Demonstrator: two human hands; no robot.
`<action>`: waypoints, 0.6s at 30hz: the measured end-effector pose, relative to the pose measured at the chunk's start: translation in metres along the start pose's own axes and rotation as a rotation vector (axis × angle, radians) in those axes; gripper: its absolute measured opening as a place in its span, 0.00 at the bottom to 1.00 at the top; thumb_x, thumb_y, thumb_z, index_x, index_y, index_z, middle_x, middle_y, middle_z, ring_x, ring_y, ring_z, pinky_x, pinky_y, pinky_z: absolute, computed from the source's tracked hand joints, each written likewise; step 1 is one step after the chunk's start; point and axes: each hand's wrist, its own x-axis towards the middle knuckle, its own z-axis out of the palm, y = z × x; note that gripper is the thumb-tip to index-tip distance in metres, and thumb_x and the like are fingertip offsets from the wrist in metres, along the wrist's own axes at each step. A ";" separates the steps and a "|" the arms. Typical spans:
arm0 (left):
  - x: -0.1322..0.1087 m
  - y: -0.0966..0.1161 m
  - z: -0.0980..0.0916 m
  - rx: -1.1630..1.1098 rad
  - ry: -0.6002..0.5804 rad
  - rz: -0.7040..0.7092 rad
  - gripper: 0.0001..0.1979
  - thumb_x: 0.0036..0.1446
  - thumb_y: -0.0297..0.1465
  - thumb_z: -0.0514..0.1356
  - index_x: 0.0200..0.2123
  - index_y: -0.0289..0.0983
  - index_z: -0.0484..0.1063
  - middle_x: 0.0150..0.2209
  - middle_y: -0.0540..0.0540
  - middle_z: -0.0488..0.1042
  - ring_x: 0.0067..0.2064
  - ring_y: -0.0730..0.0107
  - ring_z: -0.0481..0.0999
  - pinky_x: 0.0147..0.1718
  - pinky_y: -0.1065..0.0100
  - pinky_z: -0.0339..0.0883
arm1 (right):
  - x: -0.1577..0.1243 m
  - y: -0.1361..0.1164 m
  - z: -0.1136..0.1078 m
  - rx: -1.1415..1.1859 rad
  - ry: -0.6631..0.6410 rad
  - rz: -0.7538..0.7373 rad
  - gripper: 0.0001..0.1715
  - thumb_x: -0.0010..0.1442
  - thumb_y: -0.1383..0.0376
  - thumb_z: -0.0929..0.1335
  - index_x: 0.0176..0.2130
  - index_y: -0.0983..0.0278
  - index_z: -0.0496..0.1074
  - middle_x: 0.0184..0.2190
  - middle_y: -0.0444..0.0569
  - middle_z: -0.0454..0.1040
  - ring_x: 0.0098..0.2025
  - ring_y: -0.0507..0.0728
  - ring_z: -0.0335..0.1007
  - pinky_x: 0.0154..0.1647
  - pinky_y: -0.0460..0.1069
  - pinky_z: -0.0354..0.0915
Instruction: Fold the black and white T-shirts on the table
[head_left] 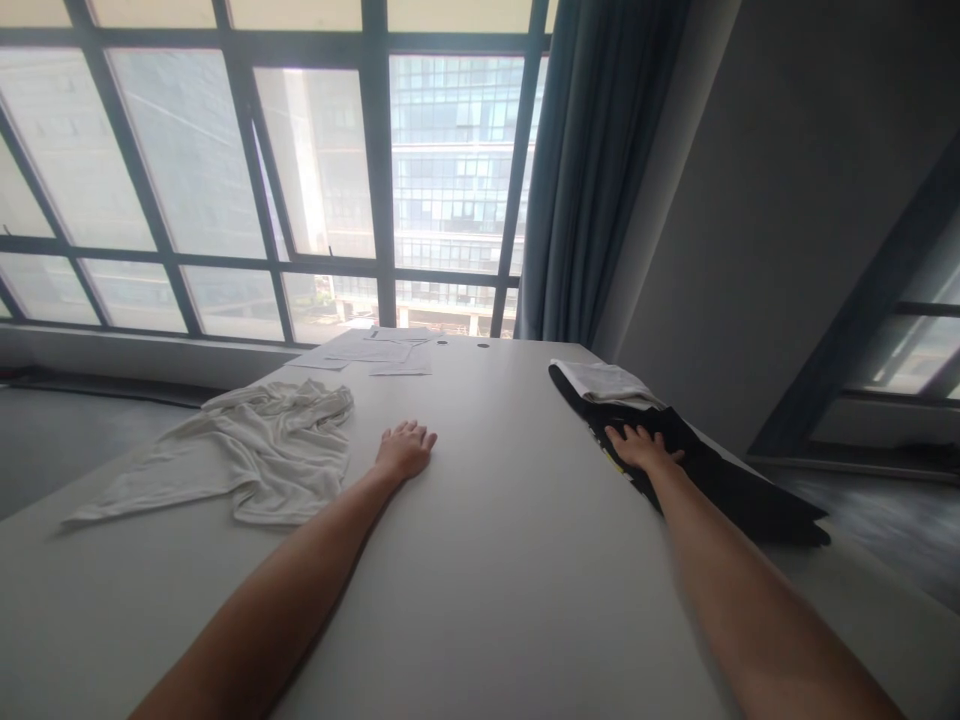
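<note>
My left hand (pixel 406 447) lies flat on the white table (pixel 495 540), fingers stretched out and holding nothing, just right of a crumpled white garment (pixel 255 450). My right hand (pixel 639 444) rests palm down with fingers spread on a folded black garment (pixel 720 475) at the table's right edge. A folded white cloth (pixel 607 382) sits on the far end of that black pile.
Several sheets of paper (pixel 382 352) lie at the table's far edge. Behind them is a large window (pixel 315 170) with a dark blue curtain (pixel 592 170) at its right. A grey wall (pixel 780 200) stands close to the table's right side.
</note>
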 end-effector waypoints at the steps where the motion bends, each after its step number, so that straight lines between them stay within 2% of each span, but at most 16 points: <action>1: 0.000 0.000 0.001 -0.004 0.002 0.004 0.26 0.69 0.45 0.42 0.58 0.41 0.68 0.68 0.39 0.61 0.69 0.54 0.57 0.63 0.45 0.50 | -0.003 0.000 -0.001 -0.010 -0.032 0.023 0.39 0.66 0.44 0.55 0.64 0.62 0.65 0.67 0.65 0.56 0.69 0.77 0.46 0.59 0.80 0.44; 3: 0.004 0.000 0.001 -0.014 -0.005 0.014 0.26 0.69 0.44 0.42 0.59 0.41 0.68 0.68 0.39 0.60 0.69 0.54 0.56 0.64 0.44 0.49 | -0.012 -0.001 -0.003 -0.031 -0.021 0.030 0.38 0.66 0.46 0.55 0.63 0.65 0.66 0.66 0.66 0.59 0.68 0.77 0.48 0.60 0.79 0.44; 4: 0.007 -0.002 -0.001 -0.019 -0.023 0.017 0.25 0.69 0.44 0.43 0.59 0.42 0.69 0.68 0.40 0.60 0.69 0.54 0.56 0.64 0.45 0.50 | -0.018 -0.003 -0.004 -0.052 0.025 0.009 0.37 0.67 0.47 0.56 0.62 0.67 0.67 0.64 0.67 0.61 0.67 0.76 0.50 0.61 0.77 0.45; 6: 0.015 -0.013 -0.012 -0.031 -0.066 0.019 0.24 0.68 0.44 0.44 0.58 0.44 0.70 0.67 0.42 0.63 0.68 0.58 0.59 0.64 0.53 0.53 | -0.031 -0.011 -0.007 -0.111 0.204 -0.091 0.33 0.67 0.52 0.56 0.59 0.71 0.68 0.61 0.66 0.65 0.64 0.73 0.55 0.64 0.72 0.43; 8: 0.022 -0.033 -0.029 -0.029 -0.072 -0.002 0.24 0.67 0.43 0.45 0.58 0.43 0.71 0.64 0.42 0.67 0.66 0.58 0.63 0.63 0.57 0.55 | -0.043 -0.022 -0.010 -0.150 0.398 -0.225 0.29 0.68 0.57 0.56 0.56 0.71 0.70 0.57 0.65 0.69 0.61 0.69 0.59 0.65 0.68 0.43; 9: 0.023 -0.046 -0.038 -0.008 -0.059 -0.054 0.25 0.67 0.44 0.45 0.59 0.41 0.70 0.64 0.40 0.67 0.65 0.56 0.64 0.63 0.55 0.55 | -0.049 -0.029 -0.011 -0.152 0.459 -0.289 0.27 0.68 0.58 0.56 0.55 0.71 0.70 0.55 0.64 0.71 0.59 0.68 0.61 0.65 0.66 0.43; 10: 0.024 -0.061 -0.046 0.025 -0.041 -0.139 0.27 0.66 0.44 0.46 0.60 0.39 0.69 0.65 0.36 0.65 0.66 0.49 0.62 0.63 0.48 0.54 | -0.053 -0.037 -0.012 -0.146 0.488 -0.343 0.26 0.68 0.59 0.56 0.53 0.70 0.71 0.54 0.63 0.72 0.58 0.68 0.62 0.64 0.64 0.45; 12: 0.019 -0.088 -0.057 0.124 -0.059 -0.429 0.32 0.64 0.46 0.48 0.63 0.33 0.65 0.67 0.28 0.59 0.67 0.32 0.57 0.60 0.34 0.53 | -0.061 -0.051 -0.013 -0.139 0.487 -0.429 0.25 0.69 0.59 0.56 0.51 0.69 0.72 0.52 0.62 0.73 0.56 0.66 0.63 0.62 0.61 0.46; 14: 0.011 -0.104 -0.059 0.164 -0.108 -0.619 0.37 0.63 0.48 0.48 0.65 0.27 0.61 0.67 0.21 0.55 0.66 0.20 0.53 0.55 0.28 0.55 | -0.066 -0.064 -0.011 -0.164 0.447 -0.500 0.24 0.69 0.60 0.55 0.51 0.68 0.72 0.51 0.61 0.74 0.55 0.66 0.64 0.62 0.60 0.46; 16: 0.002 -0.101 -0.052 0.142 -0.137 -0.660 0.39 0.64 0.50 0.45 0.67 0.27 0.58 0.69 0.21 0.51 0.67 0.21 0.49 0.56 0.29 0.56 | -0.071 -0.075 -0.009 -0.199 0.401 -0.551 0.23 0.69 0.61 0.56 0.50 0.68 0.73 0.50 0.60 0.75 0.54 0.65 0.65 0.61 0.59 0.47; 18: -0.003 -0.081 -0.040 0.113 -0.144 -0.617 0.38 0.65 0.52 0.42 0.69 0.33 0.56 0.71 0.28 0.49 0.70 0.27 0.46 0.60 0.34 0.53 | -0.077 -0.086 -0.006 -0.210 0.353 -0.600 0.23 0.69 0.61 0.56 0.49 0.68 0.74 0.49 0.60 0.75 0.53 0.65 0.66 0.60 0.59 0.48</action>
